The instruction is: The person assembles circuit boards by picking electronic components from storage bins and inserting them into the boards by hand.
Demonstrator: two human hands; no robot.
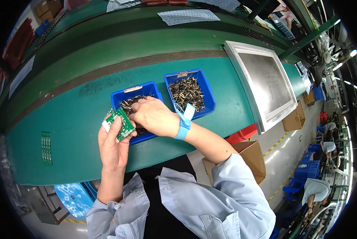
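Note:
A green circuit board (124, 124) is pinched in my left hand (113, 148), tilted up beside the left blue bin (157, 90). My right hand (156, 117) reaches over that bin with its fingers curled down. Its fingertips are partly hidden behind the board and knuckles, so what they grip does not show. Small dark-and-tan parts (126, 104) with thin leads fill the bin. A second blue bin (208, 92) to the right holds a heap of similar parts (187, 92). A blue wrist strap (182, 129) circles my right wrist.
A metal-framed screen (262, 79) leans at the right end of the green bench (79, 115). A narrow green board panel (46, 149) lies at the left. Perforated white sheets (188, 17) rest on the ledge behind. A cardboard box (251, 159) stands on the floor. Other people work far right.

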